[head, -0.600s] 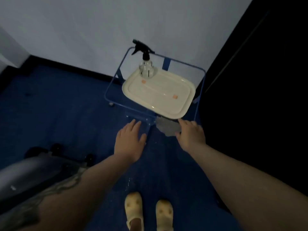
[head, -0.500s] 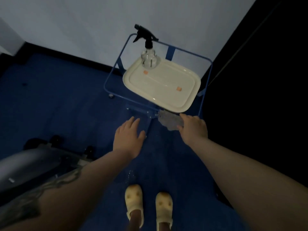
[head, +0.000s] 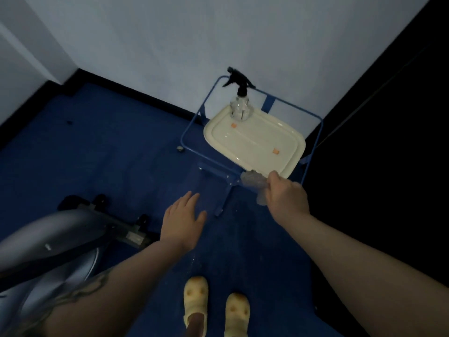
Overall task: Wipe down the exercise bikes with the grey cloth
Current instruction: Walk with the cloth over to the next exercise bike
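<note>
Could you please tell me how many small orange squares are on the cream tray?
2: one small orange square near the clear spray bottle, another toward the cream plastic tray's near right corner.

In front of me stands a blue metal stand (head: 313, 144) with a cream tray (head: 255, 142) on it. A spray bottle (head: 239, 103) stands upright on the tray's far corner. My yellow shoes (head: 215, 305) stand on the blue floor (head: 109, 154).

Head view, looking down, floor (head: 121, 166) near
</note>
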`<move>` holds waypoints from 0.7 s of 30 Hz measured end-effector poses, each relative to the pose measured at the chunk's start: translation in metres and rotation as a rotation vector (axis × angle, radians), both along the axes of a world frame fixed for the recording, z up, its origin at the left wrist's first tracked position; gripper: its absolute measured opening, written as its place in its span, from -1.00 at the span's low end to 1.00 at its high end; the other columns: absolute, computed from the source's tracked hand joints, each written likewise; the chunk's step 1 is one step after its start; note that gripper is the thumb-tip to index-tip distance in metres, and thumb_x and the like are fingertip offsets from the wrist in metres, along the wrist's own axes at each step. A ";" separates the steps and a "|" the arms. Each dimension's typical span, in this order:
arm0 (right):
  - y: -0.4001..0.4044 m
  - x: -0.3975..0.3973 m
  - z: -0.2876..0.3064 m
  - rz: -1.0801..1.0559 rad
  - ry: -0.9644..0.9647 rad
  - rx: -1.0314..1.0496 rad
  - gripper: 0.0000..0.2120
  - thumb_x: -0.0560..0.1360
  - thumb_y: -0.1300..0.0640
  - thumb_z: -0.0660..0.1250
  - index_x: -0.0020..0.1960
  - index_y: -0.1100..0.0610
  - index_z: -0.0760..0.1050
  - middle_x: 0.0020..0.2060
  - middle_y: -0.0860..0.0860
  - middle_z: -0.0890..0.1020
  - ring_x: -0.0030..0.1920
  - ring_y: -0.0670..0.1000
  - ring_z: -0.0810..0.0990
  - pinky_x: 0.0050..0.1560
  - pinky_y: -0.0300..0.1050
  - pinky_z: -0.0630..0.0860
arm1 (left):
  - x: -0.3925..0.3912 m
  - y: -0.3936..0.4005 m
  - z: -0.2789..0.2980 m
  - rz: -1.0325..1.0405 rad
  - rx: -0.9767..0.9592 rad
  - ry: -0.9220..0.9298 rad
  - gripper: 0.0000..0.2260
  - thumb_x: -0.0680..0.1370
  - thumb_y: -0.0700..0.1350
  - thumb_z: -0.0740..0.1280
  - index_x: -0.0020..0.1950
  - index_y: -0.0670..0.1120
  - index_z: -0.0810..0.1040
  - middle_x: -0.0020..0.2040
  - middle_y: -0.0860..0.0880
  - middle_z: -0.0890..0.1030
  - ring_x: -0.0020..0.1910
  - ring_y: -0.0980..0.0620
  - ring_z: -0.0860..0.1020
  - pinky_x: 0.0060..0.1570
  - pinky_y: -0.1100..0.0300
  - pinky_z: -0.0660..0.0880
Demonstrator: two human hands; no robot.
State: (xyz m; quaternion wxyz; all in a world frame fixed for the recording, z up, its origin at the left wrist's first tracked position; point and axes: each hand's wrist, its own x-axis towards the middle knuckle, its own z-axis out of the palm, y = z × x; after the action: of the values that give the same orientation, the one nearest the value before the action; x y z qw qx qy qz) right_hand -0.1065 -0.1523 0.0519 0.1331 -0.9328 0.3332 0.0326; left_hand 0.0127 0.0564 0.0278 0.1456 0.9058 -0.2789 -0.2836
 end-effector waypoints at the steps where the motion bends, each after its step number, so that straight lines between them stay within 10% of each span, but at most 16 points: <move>1: 0.012 -0.004 0.013 0.035 -0.058 0.027 -0.93 0.58 0.22 0.18 -0.05 0.22 0.40 -0.17 0.14 0.59 -0.20 0.14 0.52 -0.24 -0.11 0.20 | -0.004 0.007 0.012 0.048 -0.034 0.029 -0.49 0.62 0.06 0.18 0.54 -0.02 0.20 0.57 -0.02 0.18 0.53 -0.02 0.17 0.49 0.03 0.11; 9: 0.121 -0.028 0.083 0.335 -0.115 0.236 -0.84 0.58 0.02 0.18 -0.14 0.00 0.26 -0.29 -0.11 0.45 -0.22 0.03 0.49 -0.28 -0.10 0.28 | -0.064 0.142 0.087 0.564 -0.171 0.093 -0.58 0.57 -0.06 0.31 0.42 -0.06 0.39 0.39 -0.03 0.46 0.32 0.00 0.44 0.20 0.21 0.30; 21: 0.379 -0.065 0.109 0.934 -0.098 0.542 -0.89 0.57 -0.05 0.20 -0.10 -0.09 0.30 -0.32 -0.13 0.50 -0.34 -0.14 0.50 -0.41 -0.19 0.42 | -0.279 0.381 0.113 1.331 -0.124 0.079 -0.58 0.59 0.00 0.24 0.45 -0.02 0.34 0.41 0.00 0.42 0.34 0.00 0.42 0.29 0.15 0.35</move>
State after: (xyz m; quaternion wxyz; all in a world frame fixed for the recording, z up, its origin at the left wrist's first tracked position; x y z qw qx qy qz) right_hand -0.1713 0.2271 0.1611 0.3557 -0.9143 -0.1440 0.1296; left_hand -0.2662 0.4373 0.1411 0.3512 0.8636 0.3292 -0.1497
